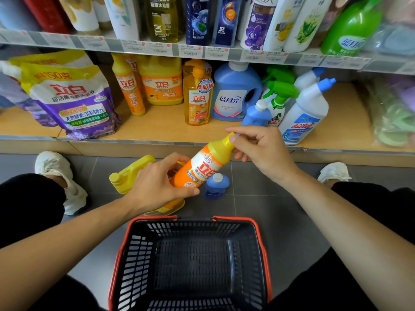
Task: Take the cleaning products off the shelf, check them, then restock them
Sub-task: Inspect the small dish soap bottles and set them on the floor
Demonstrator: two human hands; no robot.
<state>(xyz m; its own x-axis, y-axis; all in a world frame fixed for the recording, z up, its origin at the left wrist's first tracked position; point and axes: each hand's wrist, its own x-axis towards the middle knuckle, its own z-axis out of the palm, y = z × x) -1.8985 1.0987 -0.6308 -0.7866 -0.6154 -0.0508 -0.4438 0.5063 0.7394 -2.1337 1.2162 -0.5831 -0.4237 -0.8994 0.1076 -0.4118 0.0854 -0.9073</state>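
Observation:
An orange dish-soap bottle (202,167) with a yellow neck lies tilted between my hands, above the floor in front of the bottom shelf (157,131). My left hand (157,185) grips its lower body. My right hand (258,147) pinches its yellow cap end. Under the bottle, a yellow jug (128,173) lies on the floor, and a small blue bottle (215,187) stands beside it. On the shelf stand more orange bottles (129,90), a pump bottle (197,97), a blue detergent jug (235,93) and spray bottles (278,97).
An empty black shopping basket (190,261) with an orange rim sits on the grey floor right in front of me. Purple refill bags (76,102) fill the shelf's left. A white toilet-cleaner bottle (307,113) stands at the right. My knees and white shoes flank the basket.

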